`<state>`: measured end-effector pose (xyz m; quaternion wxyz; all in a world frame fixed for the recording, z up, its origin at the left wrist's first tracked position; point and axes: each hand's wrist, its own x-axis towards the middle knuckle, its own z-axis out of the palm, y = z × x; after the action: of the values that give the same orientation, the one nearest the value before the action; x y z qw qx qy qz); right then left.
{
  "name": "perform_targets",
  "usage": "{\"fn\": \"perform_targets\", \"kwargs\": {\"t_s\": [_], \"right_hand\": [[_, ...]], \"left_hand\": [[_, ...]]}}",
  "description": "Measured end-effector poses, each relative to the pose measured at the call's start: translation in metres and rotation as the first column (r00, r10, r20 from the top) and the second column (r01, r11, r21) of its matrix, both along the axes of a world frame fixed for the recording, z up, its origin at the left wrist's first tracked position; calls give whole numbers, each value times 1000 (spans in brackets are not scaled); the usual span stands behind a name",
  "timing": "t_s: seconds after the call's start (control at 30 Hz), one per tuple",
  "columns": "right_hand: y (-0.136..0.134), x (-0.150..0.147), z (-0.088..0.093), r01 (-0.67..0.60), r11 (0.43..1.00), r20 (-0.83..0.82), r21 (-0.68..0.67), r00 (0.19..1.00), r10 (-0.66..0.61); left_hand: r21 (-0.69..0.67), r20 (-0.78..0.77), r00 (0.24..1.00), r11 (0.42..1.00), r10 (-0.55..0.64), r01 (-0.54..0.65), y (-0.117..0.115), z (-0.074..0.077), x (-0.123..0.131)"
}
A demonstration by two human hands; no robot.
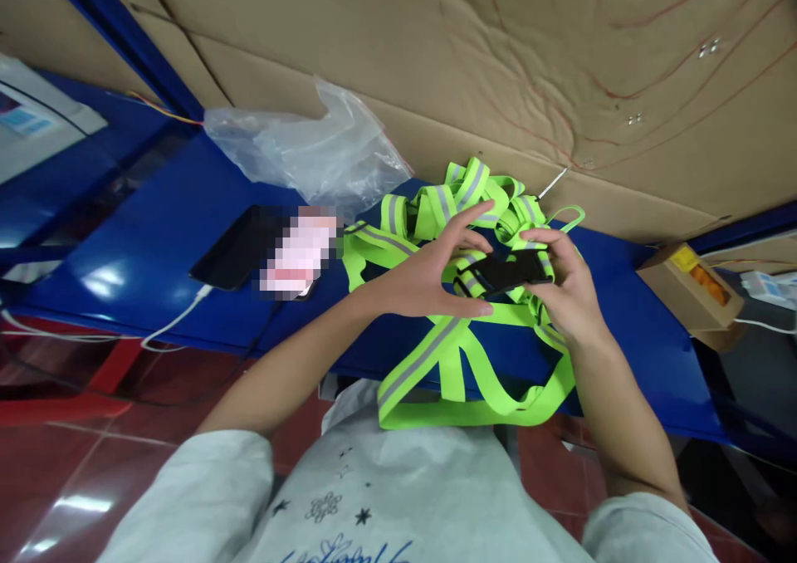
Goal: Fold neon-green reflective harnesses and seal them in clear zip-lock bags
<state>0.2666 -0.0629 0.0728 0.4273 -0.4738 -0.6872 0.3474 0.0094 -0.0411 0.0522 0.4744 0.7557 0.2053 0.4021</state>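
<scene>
Between my hands is a flat black piece (pixel 514 271), which looks like a plastic buckle on the neon strap; its exact kind is unclear. The fingers and thumb of my right hand (pixel 569 285) grip its right end. My left hand (pixel 429 268) curves around its left side, thumb and fingers spread wide apart. Neon yellow-green webbing (pixel 414 376) with a grey reflective stripe loops below my hands and hangs over the table's front edge. Behind them lies a bunched pile of the same reflective strap (pixel 473 185).
On the blue table (pixel 143 231) left of my hands lie a black phone (pixel 227 252) with a white cable and a lit, blurred-out phone screen (pixel 299 252). A clear plastic bag (pixel 311 152) rests against the cardboard wall (pixel 374 40). An open cardboard box (pixel 691 293) stands at the right.
</scene>
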Motion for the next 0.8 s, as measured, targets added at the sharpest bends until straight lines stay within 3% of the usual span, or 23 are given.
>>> {"fn": "perform_targets", "kwargs": {"t_s": [0.1, 0.17, 0.23, 0.37, 0.47, 0.53, 0.67, 0.8], "right_hand": [[3, -10, 8, 97, 991, -237, -95, 964, -117], [3, -15, 16, 46, 982, -331, -183, 938, -106], [1, -17, 24, -85, 965, -388, -249, 921, -20], [2, -11, 30, -308, 912, -413, -270, 893, 179], [6, -4, 24, -305, 891, -339, -335, 922, 188], [9, 1, 19, -289, 873, -302, -393, 937, 174], [14, 7, 11, -335, 868, -306, -367, 925, 227], [17, 9, 5, -475, 817, -368, -328, 860, 353]], "left_hand": [[-76, 28, 998, 996, 54, -52, 5, -1, 2], [-143, 10, 994, 984, 109, -107, 6, 1, 4], [-258, -18, 993, 959, 117, -118, 5, 5, 7], [-521, 182, 983, 848, -3, 99, -1, 23, 8], [-621, 348, 937, 747, -9, 238, -3, 36, 10], [-632, 365, 931, 741, 24, 228, -3, 40, 13], [-626, 323, 941, 768, 97, 136, -1, 32, 20], [-678, 384, 923, 683, 15, 272, -4, 16, 25]]}}
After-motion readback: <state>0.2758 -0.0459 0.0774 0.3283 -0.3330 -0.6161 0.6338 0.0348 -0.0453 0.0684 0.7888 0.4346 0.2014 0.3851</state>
